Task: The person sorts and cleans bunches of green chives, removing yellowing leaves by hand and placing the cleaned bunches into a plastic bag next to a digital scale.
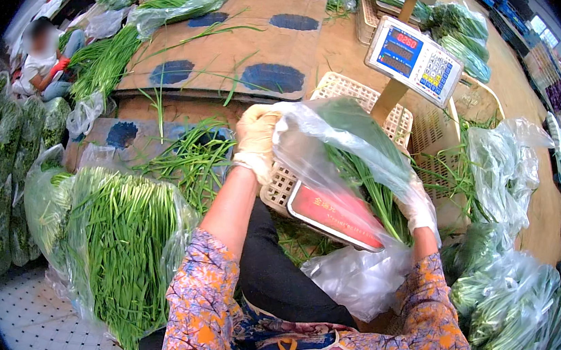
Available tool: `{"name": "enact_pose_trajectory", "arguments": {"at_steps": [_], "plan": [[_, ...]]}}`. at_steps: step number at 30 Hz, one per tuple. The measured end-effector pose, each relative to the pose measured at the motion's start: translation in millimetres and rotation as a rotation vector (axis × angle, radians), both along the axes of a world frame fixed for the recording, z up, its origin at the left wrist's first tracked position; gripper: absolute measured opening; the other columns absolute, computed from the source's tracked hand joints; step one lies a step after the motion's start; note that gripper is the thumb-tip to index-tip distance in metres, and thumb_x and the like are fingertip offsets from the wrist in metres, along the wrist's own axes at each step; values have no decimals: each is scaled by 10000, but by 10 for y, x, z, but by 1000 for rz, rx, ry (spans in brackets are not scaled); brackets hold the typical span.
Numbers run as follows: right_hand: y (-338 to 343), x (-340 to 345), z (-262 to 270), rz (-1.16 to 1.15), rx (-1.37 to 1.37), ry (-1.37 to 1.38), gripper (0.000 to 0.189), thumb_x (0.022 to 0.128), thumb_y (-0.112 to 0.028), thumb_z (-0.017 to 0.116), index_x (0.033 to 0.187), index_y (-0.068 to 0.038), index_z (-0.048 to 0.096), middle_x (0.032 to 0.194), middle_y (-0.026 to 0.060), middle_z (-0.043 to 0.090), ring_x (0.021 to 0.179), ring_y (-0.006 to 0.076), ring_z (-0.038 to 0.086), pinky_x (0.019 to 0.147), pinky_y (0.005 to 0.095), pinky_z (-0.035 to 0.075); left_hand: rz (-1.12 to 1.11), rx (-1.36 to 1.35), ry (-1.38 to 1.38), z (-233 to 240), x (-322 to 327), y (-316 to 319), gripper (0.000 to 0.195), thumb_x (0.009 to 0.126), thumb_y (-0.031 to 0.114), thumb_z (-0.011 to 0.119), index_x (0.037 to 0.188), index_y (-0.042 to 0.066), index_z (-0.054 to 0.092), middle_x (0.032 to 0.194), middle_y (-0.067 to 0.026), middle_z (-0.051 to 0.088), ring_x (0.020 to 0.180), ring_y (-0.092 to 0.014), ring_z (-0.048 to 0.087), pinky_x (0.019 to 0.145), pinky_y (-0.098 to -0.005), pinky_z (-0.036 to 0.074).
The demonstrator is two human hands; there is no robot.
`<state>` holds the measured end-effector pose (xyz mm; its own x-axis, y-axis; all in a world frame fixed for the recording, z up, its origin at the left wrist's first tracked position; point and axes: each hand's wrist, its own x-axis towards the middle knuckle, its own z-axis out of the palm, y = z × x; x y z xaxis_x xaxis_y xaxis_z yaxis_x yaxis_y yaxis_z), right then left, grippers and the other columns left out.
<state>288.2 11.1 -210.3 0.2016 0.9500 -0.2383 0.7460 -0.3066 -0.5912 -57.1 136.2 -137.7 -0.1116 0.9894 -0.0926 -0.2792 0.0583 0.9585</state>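
Observation:
My left hand (pixel 256 139), in a pale glove, grips the gathered edge of a clear plastic bag (pixel 301 132). My right hand (pixel 417 206), gloved too, is at the bag's other side, its fingers partly hidden behind film and leaves. Between both hands, a bundle of long green leaves like garlic chives (pixel 378 198) lies inside the bag. Below it is the red plate of a weighing scale (pixel 333 215), partly covered by the film. The scale's lit display and keypad (pixel 414 61) stand on a post beyond my right hand.
A large open bag of chives (pixel 123 242) stands at my left, with loose leaves (pixel 196 158) beside it. Cream plastic baskets (pixel 338 87) surround the scale. Filled bags (pixel 508 289) lie at right. A person (pixel 46 66) in red gloves sits far left, near stacked bags (pixel 10 137).

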Motion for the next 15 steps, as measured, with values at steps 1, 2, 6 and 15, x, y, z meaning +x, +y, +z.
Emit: {"name": "enact_pose_trajectory", "arguments": {"at_steps": [1,2,6,15], "plan": [[-34,-200,168,105,76,-223,616,725,-220,657,1277,-66,432,1261,178,476,1173,320,443,974,359,363,3,31,29,35,-21,-30,169,752,81,679,896,48,598,786,-7,611,669,-92,542,624,-227,452],[-63,-357,280,206,162,-449,701,724,-322,683,1292,-22,403,1267,199,465,1175,307,450,982,355,359,-27,97,-1,22,-53,-37,209,752,96,692,940,51,612,841,-10,613,785,-96,552,701,-234,463],[-74,-857,228,278,358,-580,790,686,-323,726,1268,77,375,1256,251,449,1165,345,451,998,353,357,28,217,179,-132,-388,-202,652,679,121,754,1226,27,414,1173,-111,482,918,-162,536,813,-284,454],[-368,-1513,686,251,168,618,469,888,-61,517,1328,-16,364,814,15,561,655,73,469,623,192,416,212,124,686,-212,-1392,-1896,569,773,261,580,1270,45,408,1319,-185,379,1266,-301,320,1061,-383,248]]}}
